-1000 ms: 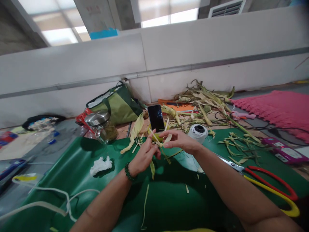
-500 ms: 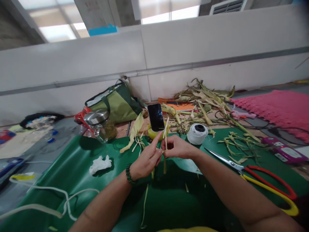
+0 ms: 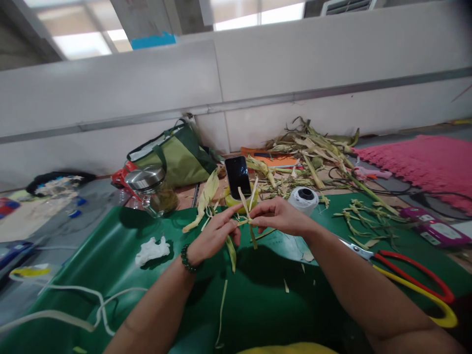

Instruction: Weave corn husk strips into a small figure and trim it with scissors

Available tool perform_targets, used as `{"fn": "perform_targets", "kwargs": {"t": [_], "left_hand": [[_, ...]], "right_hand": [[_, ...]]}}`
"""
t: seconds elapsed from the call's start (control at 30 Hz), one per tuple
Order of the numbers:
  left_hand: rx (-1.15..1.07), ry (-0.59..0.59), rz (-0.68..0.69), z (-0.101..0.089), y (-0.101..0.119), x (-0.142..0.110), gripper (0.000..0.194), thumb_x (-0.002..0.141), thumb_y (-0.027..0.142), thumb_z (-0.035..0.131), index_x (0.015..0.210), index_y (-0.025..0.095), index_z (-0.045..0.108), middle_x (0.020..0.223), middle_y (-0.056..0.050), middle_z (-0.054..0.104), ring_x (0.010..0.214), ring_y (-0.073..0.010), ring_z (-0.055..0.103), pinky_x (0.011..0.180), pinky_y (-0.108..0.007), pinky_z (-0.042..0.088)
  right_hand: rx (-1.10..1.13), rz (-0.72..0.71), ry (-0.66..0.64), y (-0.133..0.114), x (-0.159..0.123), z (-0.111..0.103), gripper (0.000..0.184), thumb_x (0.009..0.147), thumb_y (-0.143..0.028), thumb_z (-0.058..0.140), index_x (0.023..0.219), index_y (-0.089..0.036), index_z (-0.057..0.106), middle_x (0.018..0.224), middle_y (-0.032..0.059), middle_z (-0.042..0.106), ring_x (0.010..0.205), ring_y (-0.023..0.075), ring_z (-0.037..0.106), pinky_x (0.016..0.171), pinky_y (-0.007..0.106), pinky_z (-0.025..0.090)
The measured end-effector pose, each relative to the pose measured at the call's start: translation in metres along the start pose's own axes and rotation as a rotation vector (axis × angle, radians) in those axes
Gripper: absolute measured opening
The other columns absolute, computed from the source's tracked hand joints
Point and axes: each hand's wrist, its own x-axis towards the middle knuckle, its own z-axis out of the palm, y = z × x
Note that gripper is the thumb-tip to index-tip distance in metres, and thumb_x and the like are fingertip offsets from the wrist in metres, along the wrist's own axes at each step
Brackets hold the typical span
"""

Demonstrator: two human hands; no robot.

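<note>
Pale corn husk strips (image 3: 244,201) cross in a small knot-like bundle between my two hands, at the middle of the green mat (image 3: 173,300). My right hand (image 3: 282,216) pinches the bundle where the strips meet. From the other side, my left hand (image 3: 216,236) has its fingers closed on the strip that runs sideways to it, the index finger reaching forward. Below the left fingers hangs a greener husk piece (image 3: 231,254). Just beyond the hands, a phone (image 3: 238,176) leans upright on a yellow roll (image 3: 230,200). Partly behind my right hand stands a spool of white string (image 3: 302,201).
Large scissors (image 3: 409,260) with red and yellow handles lie partly under my right forearm. Several knotted husk pieces (image 3: 356,216) sit at right. A glass jar (image 3: 157,196), crumpled tissue (image 3: 152,250) and white cord (image 3: 84,290) are at left. Dried husks (image 3: 309,142) pile behind.
My hands have moved slightly apart, the left one to the left. The husk strips now spread into a cross, where before they stood close together upright.
</note>
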Motion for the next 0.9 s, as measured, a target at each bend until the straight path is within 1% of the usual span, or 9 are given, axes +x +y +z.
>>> {"fn": "perform_targets", "kwargs": {"t": [0.07, 0.13, 0.17, 0.27, 0.37, 0.43, 0.67, 0.77, 0.9], "left_hand": [[0.027, 0.004, 0.020, -0.002, 0.002, 0.001, 0.037, 0.081, 0.023, 0.047, 0.112, 0.012, 0.066, 0.070, -0.004, 0.069, 0.072, -0.0175, 0.063, 0.072, -0.029, 0.046], [0.069, 0.041, 0.041, -0.002, 0.004, 0.002, 0.026, 0.080, 0.026, 0.052, 0.093, 0.013, 0.071, 0.083, -0.007, 0.071, 0.079, -0.0197, 0.065, 0.075, -0.030, 0.047], [0.084, 0.061, 0.046, -0.002, 0.004, 0.002, 0.024, 0.080, 0.028, 0.054, 0.091, 0.013, 0.070, 0.083, -0.007, 0.071, 0.079, -0.0199, 0.065, 0.074, -0.030, 0.048], [0.051, 0.087, 0.042, 0.003, 0.002, 0.002, 0.029, 0.080, 0.031, 0.058, 0.103, 0.014, 0.062, 0.068, -0.002, 0.067, 0.069, -0.0180, 0.065, 0.067, -0.027, 0.046], [0.018, 0.106, 0.050, 0.008, 0.001, 0.001, 0.037, 0.079, 0.027, 0.060, 0.113, 0.015, 0.051, 0.065, 0.001, 0.065, 0.067, -0.0156, 0.064, 0.066, -0.025, 0.045], [0.032, 0.121, 0.062, 0.011, 0.002, -0.001, 0.043, 0.078, 0.026, 0.061, 0.117, 0.015, 0.047, 0.066, 0.002, 0.064, 0.067, -0.0145, 0.061, 0.065, -0.025, 0.044], [0.024, -0.012, 0.110, 0.009, 0.003, -0.005, 0.066, 0.085, 0.029, 0.053, 0.142, 0.013, 0.025, 0.059, 0.006, 0.052, 0.057, -0.0109, 0.048, 0.059, -0.024, 0.038], [0.035, -0.018, 0.142, 0.007, 0.002, -0.005, 0.070, 0.086, 0.028, 0.052, 0.146, 0.013, 0.018, 0.059, 0.006, 0.050, 0.056, -0.0106, 0.045, 0.060, -0.024, 0.037], [0.061, -0.017, 0.170, 0.006, 0.002, -0.007, 0.071, 0.087, 0.027, 0.051, 0.148, 0.014, 0.017, 0.058, 0.006, 0.049, 0.056, -0.0105, 0.044, 0.059, -0.024, 0.036]], "right_hand": [[0.001, -0.007, 0.007, -0.002, -0.001, 0.000, 0.021, 0.072, -0.033, 0.067, 0.082, -0.015, 0.067, 0.070, 0.0012, 0.066, 0.060, 0.0126, 0.064, 0.056, 0.023, 0.051], [-0.008, -0.014, 0.028, -0.003, -0.001, 0.000, 0.017, 0.071, -0.031, 0.067, 0.078, -0.015, 0.065, 0.068, 0.0008, 0.066, 0.059, 0.0125, 0.065, 0.056, 0.023, 0.051], [-0.014, -0.015, 0.042, -0.004, -0.002, 0.001, 0.015, 0.071, -0.029, 0.068, 0.076, -0.015, 0.064, 0.067, 0.0002, 0.066, 0.058, 0.0121, 0.064, 0.055, 0.023, 0.051], [-0.006, 0.033, 0.060, -0.006, -0.002, 0.003, 0.016, 0.067, -0.026, 0.071, 0.075, -0.016, 0.061, 0.063, -0.0022, 0.064, 0.055, 0.0116, 0.063, 0.054, 0.023, 0.051], [0.076, 0.178, -0.058, -0.004, 0.000, 0.008, 0.025, 0.065, -0.031, 0.074, 0.081, -0.017, 0.059, 0.057, -0.0038, 0.064, 0.050, 0.0126, 0.063, 0.051, 0.024, 0.052], [0.152, 0.244, -0.102, 0.000, 0.002, 0.012, 0.029, 0.063, -0.034, 0.075, 0.077, -0.017, 0.056, 0.054, -0.0039, 0.063, 0.050, 0.0131, 0.063, 0.049, 0.024, 0.052], [0.249, 0.209, -0.004, 0.006, 0.006, 0.020, 0.023, 0.058, -0.028, 0.073, 0.065, -0.016, 0.055, 0.052, -0.0059, 0.061, 0.041, 0.0073, 0.057, 0.041, 0.018, 0.047], [0.262, 0.196, 0.013, 0.007, 0.007, 0.019, 0.024, 0.057, -0.030, 0.074, 0.064, -0.015, 0.056, 0.050, -0.0055, 0.060, 0.038, 0.0073, 0.055, 0.039, 0.018, 0.046], [0.270, 0.184, 0.038, 0.009, 0.010, 0.017, 0.029, 0.055, -0.033, 0.078, 0.063, -0.015, 0.056, 0.050, -0.0048, 0.060, 0.038, 0.0076, 0.056, 0.039, 0.018, 0.047]]}}
